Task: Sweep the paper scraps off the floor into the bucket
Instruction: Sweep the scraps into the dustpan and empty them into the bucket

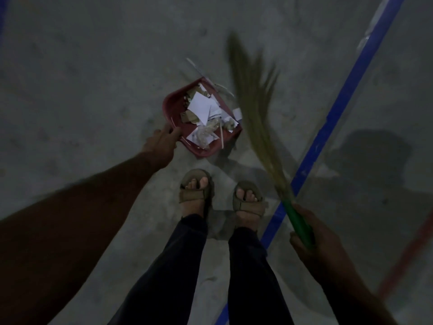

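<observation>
A red dustpan [174, 103] lies on the grey floor ahead of my feet, filled with white paper scraps [202, 106], bits of cardboard and crumpled plastic. My left hand [161, 144] grips its near left edge. My right hand [312, 235] grips the green handle of a grass broom [254, 95]. The broom's blurred bristles fan out just right of the dustpan. A few thin scraps [225, 89] lie on the floor beyond the pan's open edge. No bucket is in view.
My two sandalled feet [195, 191] stand just behind the dustpan. A blue tape line [337, 99] runs diagonally across the floor on the right. A red line [412, 249] shows at the far right. The scene is dim.
</observation>
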`<state>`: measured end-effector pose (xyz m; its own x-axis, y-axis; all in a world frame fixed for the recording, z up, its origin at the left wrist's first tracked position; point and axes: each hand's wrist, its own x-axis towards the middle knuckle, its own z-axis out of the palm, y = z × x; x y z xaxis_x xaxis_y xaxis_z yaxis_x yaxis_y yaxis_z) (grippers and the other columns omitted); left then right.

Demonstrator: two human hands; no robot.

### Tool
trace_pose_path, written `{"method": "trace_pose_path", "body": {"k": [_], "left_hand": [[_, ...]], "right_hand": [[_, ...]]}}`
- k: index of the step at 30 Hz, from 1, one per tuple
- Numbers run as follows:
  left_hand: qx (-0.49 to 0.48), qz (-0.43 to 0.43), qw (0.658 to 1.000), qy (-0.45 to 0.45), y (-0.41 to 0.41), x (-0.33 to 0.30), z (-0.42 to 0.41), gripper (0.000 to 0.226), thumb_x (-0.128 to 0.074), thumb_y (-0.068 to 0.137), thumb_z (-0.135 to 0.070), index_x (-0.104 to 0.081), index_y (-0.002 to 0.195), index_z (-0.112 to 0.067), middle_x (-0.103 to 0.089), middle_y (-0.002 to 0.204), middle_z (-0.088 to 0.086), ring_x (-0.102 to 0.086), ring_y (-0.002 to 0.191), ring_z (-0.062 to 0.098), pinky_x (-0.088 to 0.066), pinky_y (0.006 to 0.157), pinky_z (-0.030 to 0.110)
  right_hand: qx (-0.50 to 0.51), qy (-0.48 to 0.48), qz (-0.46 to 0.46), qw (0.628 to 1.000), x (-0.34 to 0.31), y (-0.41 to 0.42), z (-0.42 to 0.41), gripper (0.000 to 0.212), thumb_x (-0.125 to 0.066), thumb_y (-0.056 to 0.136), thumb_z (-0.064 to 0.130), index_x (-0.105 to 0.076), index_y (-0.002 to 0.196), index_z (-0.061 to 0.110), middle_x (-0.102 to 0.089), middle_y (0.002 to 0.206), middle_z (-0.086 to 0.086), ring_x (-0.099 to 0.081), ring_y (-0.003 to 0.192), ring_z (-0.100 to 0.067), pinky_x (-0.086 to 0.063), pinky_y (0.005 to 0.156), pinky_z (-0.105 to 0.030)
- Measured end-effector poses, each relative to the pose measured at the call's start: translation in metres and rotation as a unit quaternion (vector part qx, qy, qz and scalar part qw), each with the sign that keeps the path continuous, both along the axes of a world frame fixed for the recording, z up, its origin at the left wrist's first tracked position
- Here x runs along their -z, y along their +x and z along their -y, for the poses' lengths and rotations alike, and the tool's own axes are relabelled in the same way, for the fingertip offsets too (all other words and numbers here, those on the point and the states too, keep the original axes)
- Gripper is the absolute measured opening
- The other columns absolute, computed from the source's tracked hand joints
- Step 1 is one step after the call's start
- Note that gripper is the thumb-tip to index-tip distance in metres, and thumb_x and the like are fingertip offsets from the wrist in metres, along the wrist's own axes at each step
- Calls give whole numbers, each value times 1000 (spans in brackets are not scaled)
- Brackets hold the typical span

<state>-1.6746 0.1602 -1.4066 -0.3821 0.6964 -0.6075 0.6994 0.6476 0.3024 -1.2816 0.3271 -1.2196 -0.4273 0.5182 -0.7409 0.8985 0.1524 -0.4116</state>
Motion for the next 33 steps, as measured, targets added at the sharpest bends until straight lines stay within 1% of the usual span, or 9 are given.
{"method": "trace_pose_path", "body": {"k": [3,7,11,15,21,24,26,30,33], "left_hand": [[-2,-11,1000,-9,18,-3,-16,41,-57,88,-3,-48,125,-17,-44,126,16,-52,97,43,-49,77,51],[-19,-7,1000,0,35,-5,-24,46,-56,90,-4,-43,131,-20,-41,129,17,-51,101,44,-48,80,53],[-39,-1,999,25,51,-9,-17,57,-56,87,-3,-38,138,-23,-42,131,15,-51,102,43,-48,83,55],[-83,-9,994,68,72,-40,-15,56,-59,85,1,-42,136,-16,-44,130,16,-51,102,41,-46,83,50],[-110,-24,987,116,88,-149,-31,42,-57,85,6,-52,123,-12,-49,116,17,-49,97,36,-41,81,43],[-113,-27,986,116,89,-214,-45,40,-54,88,2,-50,125,-12,-48,114,17,-48,96,37,-42,81,44],[-108,-43,987,110,89,-264,-56,40,-55,90,0,-48,127,-12,-47,116,20,-50,98,39,-46,79,47],[-85,-69,986,125,87,-369,-70,43,-54,91,-1,-45,131,-14,-46,118,20,-50,96,37,-48,75,48],[-70,-96,984,136,87,-440,-74,49,-54,89,1,-43,133,-15,-43,118,19,-49,94,36,-50,74,49]], "right_hand": [[-26,-30,7,999,-6,2,9,75,-75,81,15,-43,139,50,-63,111,11,-60,85,-5,-44,73,-25],[-9,-54,0,998,-22,2,19,73,-74,80,12,-43,132,52,-63,95,16,-60,80,6,-43,64,-8],[11,-74,-24,997,-38,9,28,65,-74,82,15,-44,127,51,-65,78,13,-63,66,-2,-43,56,-11],[17,-68,-41,997,-66,12,35,62,-71,83,15,-44,126,49,-64,88,24,-63,63,-4,-41,54,-11],[27,-41,-18,999,-149,21,39,49,-67,89,37,-41,126,54,-61,77,21,-60,67,4,-40,57,-11],[18,3,-17,1000,-209,24,40,47,-64,92,37,-42,132,46,-64,102,21,-63,85,1,-43,68,-16],[5,39,-16,999,-250,28,44,51,-63,94,33,-42,140,36,-63,120,12,-64,99,-10,-47,79,-24],[-5,87,-45,995,-337,25,49,55,-60,96,33,-37,145,37,-57,133,7,-61,112,-16,-49,90,-30],[-12,122,-60,991,-398,26,56,55,-55,97,36,-34,148,39,-59,133,3,-61,113,-17,-50,89,-31]]}}
